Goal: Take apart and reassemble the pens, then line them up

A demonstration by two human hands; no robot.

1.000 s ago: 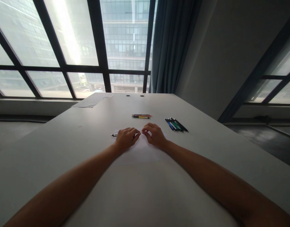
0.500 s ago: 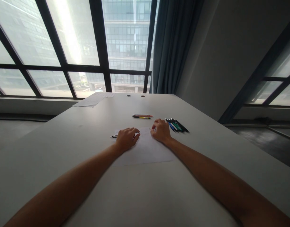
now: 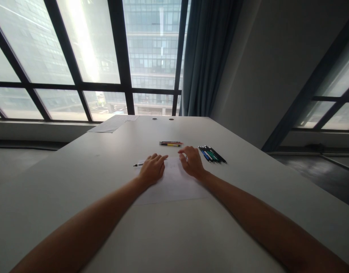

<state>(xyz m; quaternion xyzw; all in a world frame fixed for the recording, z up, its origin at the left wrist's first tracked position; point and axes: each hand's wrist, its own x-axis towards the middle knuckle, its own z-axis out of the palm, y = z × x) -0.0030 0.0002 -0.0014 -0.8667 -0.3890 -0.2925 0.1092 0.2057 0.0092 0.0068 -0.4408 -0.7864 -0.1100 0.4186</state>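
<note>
A white sheet of paper [image 3: 174,185] lies flat on the white table [image 3: 77,178] in front of me. My left hand [image 3: 153,169] rests palm down on the sheet's far left part, fingers stretched forward. A pen [image 3: 138,164] pokes out from under it to the left. My right hand [image 3: 191,162] rests on the sheet's far right part with fingers spread and holds nothing. Two pens [image 3: 171,143] lie just beyond the sheet.
A bunch of several blue, green and black pens [image 3: 212,154] lies right of my right hand. More paper sheets [image 3: 113,123] lie at the table's far left by the window. Two cable holes [image 3: 163,119] sit at the far edge. A curtain [image 3: 205,57] hangs behind.
My right hand went right toward the bunch of pens, then came back a little onto the sheet. The left hand stayed on the paper. The view tilted slightly.
</note>
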